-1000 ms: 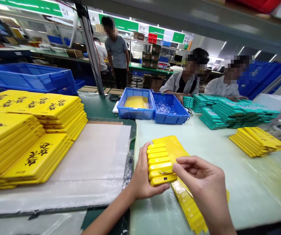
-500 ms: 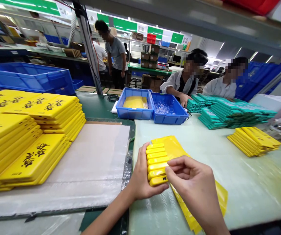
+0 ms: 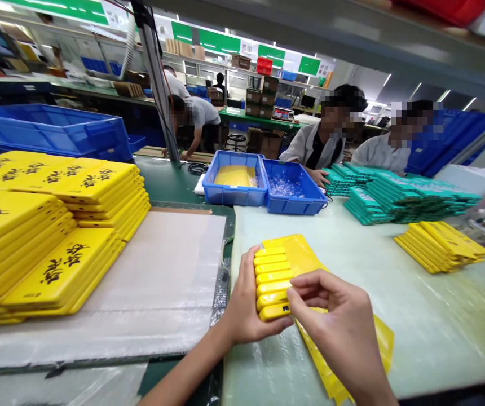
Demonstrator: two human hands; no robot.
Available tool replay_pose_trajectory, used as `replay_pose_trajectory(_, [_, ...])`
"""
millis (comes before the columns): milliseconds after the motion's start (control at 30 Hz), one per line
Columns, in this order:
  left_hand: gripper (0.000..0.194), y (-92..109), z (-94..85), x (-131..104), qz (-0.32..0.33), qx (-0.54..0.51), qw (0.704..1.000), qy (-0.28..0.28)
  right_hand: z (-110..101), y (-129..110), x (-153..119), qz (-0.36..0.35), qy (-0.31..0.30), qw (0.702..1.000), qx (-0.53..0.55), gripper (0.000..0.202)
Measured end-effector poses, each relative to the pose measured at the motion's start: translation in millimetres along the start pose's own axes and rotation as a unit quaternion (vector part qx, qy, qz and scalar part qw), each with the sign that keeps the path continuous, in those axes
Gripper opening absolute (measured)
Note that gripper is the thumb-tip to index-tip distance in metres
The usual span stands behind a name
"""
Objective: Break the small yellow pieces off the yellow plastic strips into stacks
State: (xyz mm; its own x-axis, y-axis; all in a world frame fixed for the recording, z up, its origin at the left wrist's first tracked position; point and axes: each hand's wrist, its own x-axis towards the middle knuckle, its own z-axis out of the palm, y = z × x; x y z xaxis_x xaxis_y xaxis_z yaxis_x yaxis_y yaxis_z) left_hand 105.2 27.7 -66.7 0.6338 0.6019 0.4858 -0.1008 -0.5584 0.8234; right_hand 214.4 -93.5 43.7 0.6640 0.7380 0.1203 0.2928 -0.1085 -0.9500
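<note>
My left hand (image 3: 246, 301) is wrapped round a stack of several slim yellow power banks (image 3: 273, 276), their narrow ends facing me. A dark port shows on the lowest one. At the right edge of the stack, the thumb and forefinger of my right hand (image 3: 339, 321) are pinched together near the lower power banks. Whatever lies between those fingertips is too small or hidden to tell. Beneath both hands, yellow plastic sheets (image 3: 299, 254) lie on the pale table mat (image 3: 428, 316).
Tall stacks of yellow power banks with black lettering (image 3: 65, 265) stand at left. Ahead are a blue bin with yellow sheets (image 3: 236, 194) and a blue bin of clear bits (image 3: 295, 204). Teal packs (image 3: 395, 194) and another yellow stack (image 3: 439, 245) sit right. Co-workers sit opposite.
My hands and the stack hold nearly the same pose; the view has shifted slightly. In the background, a standing person has bent down over a bench.
</note>
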Motion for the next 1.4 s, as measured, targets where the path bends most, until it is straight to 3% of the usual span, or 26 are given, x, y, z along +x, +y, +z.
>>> replay_pose_trajectory(500, [0.129,-4,-0.3,-1,0.011,0.008,1.000,-0.006,-9,-3,17,0.068,-0.058,0.992,-0.086,0.017])
replay_pose_trajectory(667, [0.126,-5,0.3,-1,0.021,0.016,1.000,-0.002,-26,0,42,0.034,-0.139,0.970,-0.195,0.037])
replay_pose_trajectory(900, [0.124,-7,0.5,-1,0.021,0.014,1.000,-0.001,-25,23,61,0.108,-0.267,0.956,-0.058,0.083])
replay_pose_trajectory(1000, [0.125,-8,0.6,-2,0.015,0.004,1.000,-0.004,-22,34,62,0.069,-0.327,0.942,-0.019,0.076])
replay_pose_trajectory(1100, [0.124,-8,0.4,-1,0.017,0.002,1.000,0.000,-22,40,64,0.088,-0.359,0.929,0.022,0.074])
replay_pose_trajectory(1200, [0.122,-8,0.0,1,0.013,0.008,1.000,0.009,-22,43,64,0.128,-0.355,0.923,0.072,0.087])
replay_pose_trajectory(1300, [0.121,-7,-0.9,4,0.004,0.016,1.000,0.008,-21,45,66,0.121,-0.361,0.920,0.089,0.098])
replay_pose_trajectory(1400, [0.119,-6,-2.6,6,0.003,0.035,0.999,0.006,-29,57,80,0.114,-0.370,0.916,0.105,0.086])
